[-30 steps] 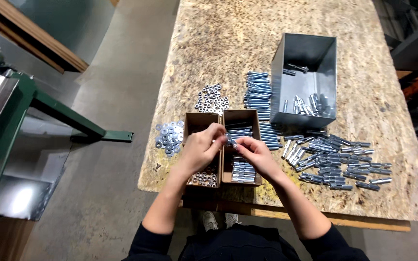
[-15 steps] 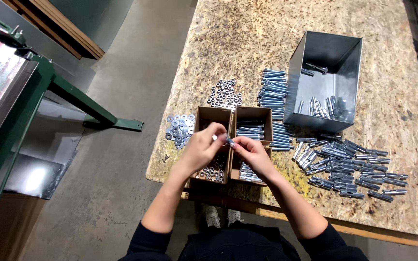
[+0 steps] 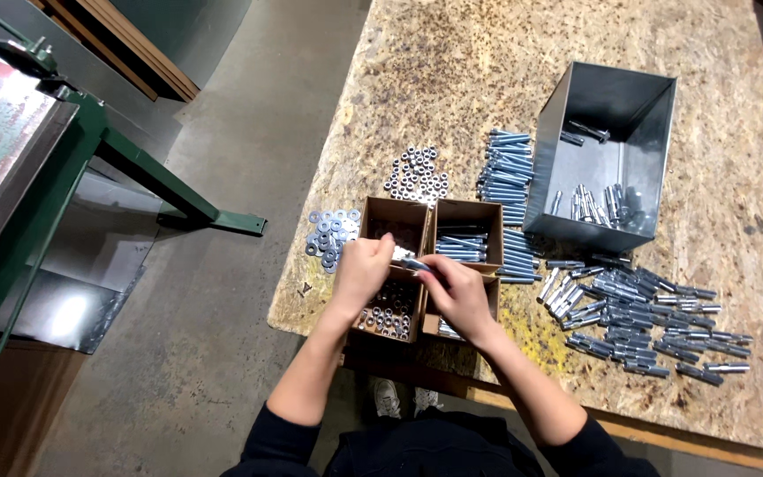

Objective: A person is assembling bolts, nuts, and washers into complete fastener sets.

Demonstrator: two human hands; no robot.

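Observation:
My left hand [image 3: 362,268] and my right hand [image 3: 457,291] meet over two small open cardboard boxes at the table's near edge. Between their fingertips they hold a silver bolt [image 3: 414,263], the right hand on its shaft, the left hand at its end, fingers pinched. The left box [image 3: 371,218] holds small nuts. The right box [image 3: 491,215] holds several bolts laid side by side.
The chipboard table [image 3: 452,79] carries a pile of washers [image 3: 330,234], a pile of nuts [image 3: 417,173], rows of bolts [image 3: 503,168], a heap of sleeved bolts [image 3: 638,318] and a grey metal bin [image 3: 549,150] with bolts inside. A green machine frame [image 3: 134,163] stands left on the concrete floor.
My view has shifted, so the table sits further right. Both hands stay over the boxes; they have drawn closer together around the bolt.

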